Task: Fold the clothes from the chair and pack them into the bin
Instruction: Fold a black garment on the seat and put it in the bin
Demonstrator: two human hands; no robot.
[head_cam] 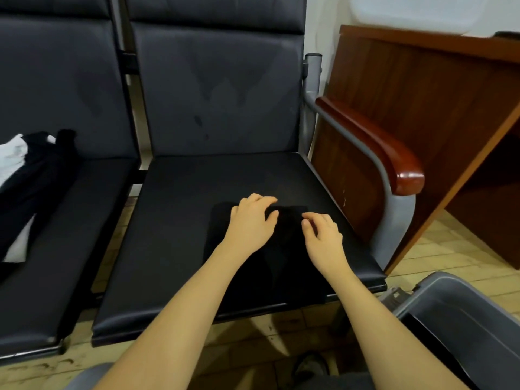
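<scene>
Two dark padded seats fill the room here, and the right-hand chair (225,220) is where the action is. On its seat, toward the front edge, lies a black garment (270,263), already squared into a narrow rectangle that runs from mid-seat to the lip. Over on the left seat a heap of black and white clothes (31,187) waits its turn. Low on the right, just beside the chair, sits the grey bin (461,311), with something dark in it that I can't make out.

Now the hands. The left hand (250,223) presses on the far end of the garment, fingers bent, tips on the cloth. The right hand (323,235) is next to it, fingers curled down at the same edge; whether its grip has actually pinched fabric, I cannot tell.

I'd call this mid-fold. Next move, I reckon: take that far edge and bring it toward the near one, keeping the corners matched, then lift it into the bin.
</scene>
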